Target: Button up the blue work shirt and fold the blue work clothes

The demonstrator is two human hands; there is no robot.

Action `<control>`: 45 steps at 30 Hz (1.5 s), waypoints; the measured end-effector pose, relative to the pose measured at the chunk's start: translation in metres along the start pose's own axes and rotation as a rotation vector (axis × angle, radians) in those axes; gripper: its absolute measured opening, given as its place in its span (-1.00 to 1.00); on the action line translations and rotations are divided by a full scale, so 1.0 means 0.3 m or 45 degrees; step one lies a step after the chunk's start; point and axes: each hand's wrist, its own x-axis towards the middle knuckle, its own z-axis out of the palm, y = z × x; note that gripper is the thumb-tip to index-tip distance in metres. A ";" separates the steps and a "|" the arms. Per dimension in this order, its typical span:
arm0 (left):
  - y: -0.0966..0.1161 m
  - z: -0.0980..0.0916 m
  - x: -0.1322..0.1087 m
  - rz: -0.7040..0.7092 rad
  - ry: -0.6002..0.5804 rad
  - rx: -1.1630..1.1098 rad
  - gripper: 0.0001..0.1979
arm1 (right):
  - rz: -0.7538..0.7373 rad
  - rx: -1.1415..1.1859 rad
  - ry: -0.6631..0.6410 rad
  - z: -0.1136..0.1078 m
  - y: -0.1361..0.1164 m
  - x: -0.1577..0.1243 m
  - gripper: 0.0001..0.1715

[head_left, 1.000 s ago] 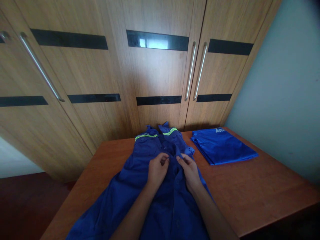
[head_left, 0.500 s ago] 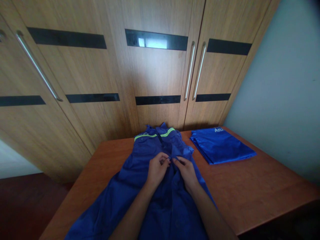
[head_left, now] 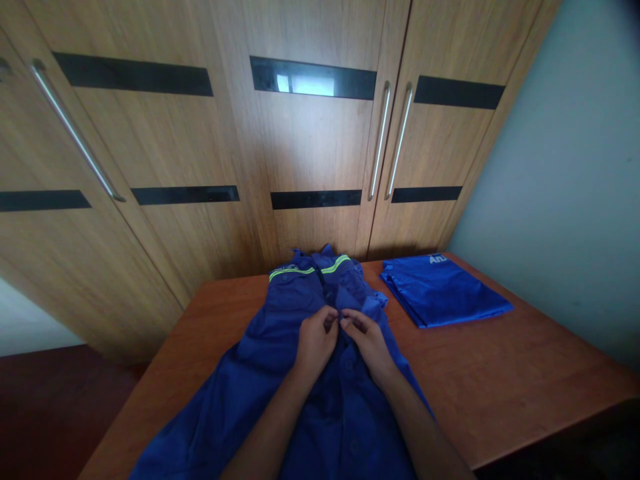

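A blue work shirt [head_left: 280, 373] with yellow-green reflective stripes lies spread on the wooden table [head_left: 500, 373], collar away from me. My left hand [head_left: 315, 340] and my right hand [head_left: 364, 340] meet at the shirt's front opening. Both pinch the two front edges together at the middle of the chest, fingertips almost touching.
A folded blue garment [head_left: 443, 290] with white lettering lies at the table's far right. Wooden wardrobe doors [head_left: 310, 147] with long metal handles stand right behind the table. A pale wall [head_left: 575, 200] runs along the right side. Dark floor [head_left: 50, 407] shows at the left.
My hands have moved closer together, bringing the two front edges of the shirt shut. The collar halves, apart a second ago, now lie together.
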 end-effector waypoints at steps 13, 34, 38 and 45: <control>-0.027 0.013 0.009 -0.136 -0.007 -0.162 -0.84 | -0.406 -0.738 0.041 -0.002 0.022 -0.005 -0.75; -0.010 -0.001 0.009 -0.103 0.021 -0.077 -0.92 | -0.629 -0.970 0.078 -0.012 0.010 -0.009 -0.73; -0.016 -0.005 0.013 -0.096 0.009 -0.067 -0.89 | -0.642 -1.049 0.084 -0.016 0.019 -0.011 -0.73; -0.029 -0.003 0.017 -0.086 -0.025 -0.122 -0.86 | -0.637 -1.195 0.107 -0.013 0.013 -0.020 -0.68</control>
